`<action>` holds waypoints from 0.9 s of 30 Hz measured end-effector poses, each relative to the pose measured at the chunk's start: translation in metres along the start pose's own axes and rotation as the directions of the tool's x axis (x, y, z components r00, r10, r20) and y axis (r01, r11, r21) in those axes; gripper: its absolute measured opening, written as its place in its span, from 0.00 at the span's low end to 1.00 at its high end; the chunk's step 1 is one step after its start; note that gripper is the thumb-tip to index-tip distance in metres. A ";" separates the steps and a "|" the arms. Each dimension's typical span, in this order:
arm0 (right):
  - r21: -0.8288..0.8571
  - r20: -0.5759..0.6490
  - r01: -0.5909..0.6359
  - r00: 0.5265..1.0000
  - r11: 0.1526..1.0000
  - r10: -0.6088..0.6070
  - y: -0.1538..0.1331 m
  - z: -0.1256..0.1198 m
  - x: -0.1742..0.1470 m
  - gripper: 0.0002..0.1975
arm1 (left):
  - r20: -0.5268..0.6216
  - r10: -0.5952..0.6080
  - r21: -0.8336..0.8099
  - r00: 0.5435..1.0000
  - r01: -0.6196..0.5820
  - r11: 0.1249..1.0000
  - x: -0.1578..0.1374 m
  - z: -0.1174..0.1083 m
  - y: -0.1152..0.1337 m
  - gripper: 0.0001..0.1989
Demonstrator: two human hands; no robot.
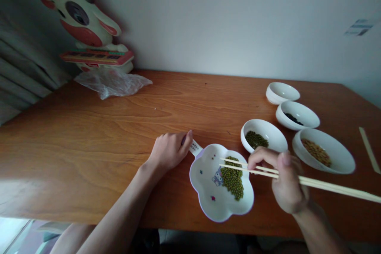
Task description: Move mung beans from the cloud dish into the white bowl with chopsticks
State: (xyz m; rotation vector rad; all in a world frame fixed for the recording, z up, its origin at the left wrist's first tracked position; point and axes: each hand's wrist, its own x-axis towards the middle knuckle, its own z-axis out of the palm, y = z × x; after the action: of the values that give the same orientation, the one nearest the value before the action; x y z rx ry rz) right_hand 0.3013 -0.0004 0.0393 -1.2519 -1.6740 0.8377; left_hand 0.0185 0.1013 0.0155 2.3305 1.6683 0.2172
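Observation:
My left hand (171, 149) is closed round the handle of a white, flower-shaped bowl (205, 184) with a purple rim. A paper label shows on the handle beside my thumb. Mung beans (233, 178) lie heaped on the right side of this bowl, next to a printed cartoon figure. My right hand (285, 180) grips a pair of chopsticks (324, 184). Their tips are slightly apart over the bowl, at the left edge of the beans, and I see no bean between them. Just behind my right hand stands a white bowl (278, 139) of mung beans.
At right are a white bowl (342, 158) of tan beans or peanuts, another bowl (309, 117) with dark bits, and a further white bowl (282, 91). A pale stick (369, 149) lies far right. A cow toy keyboard (98, 57) and plastic bag (116, 83) occupy the back left.

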 end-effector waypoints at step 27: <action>-0.050 0.011 -0.035 0.999 0.998 0.035 0.002 0.001 0.009 0.37 | 0.026 -0.012 0.033 1.000 0.011 0.999 0.000 -0.002 0.001 0.32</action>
State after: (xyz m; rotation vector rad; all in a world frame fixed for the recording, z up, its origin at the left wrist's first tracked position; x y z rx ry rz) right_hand 0.2999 0.0089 0.0398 -1.3160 -1.6965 0.8305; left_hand 0.0189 0.1015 0.0172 2.3367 1.6855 0.1576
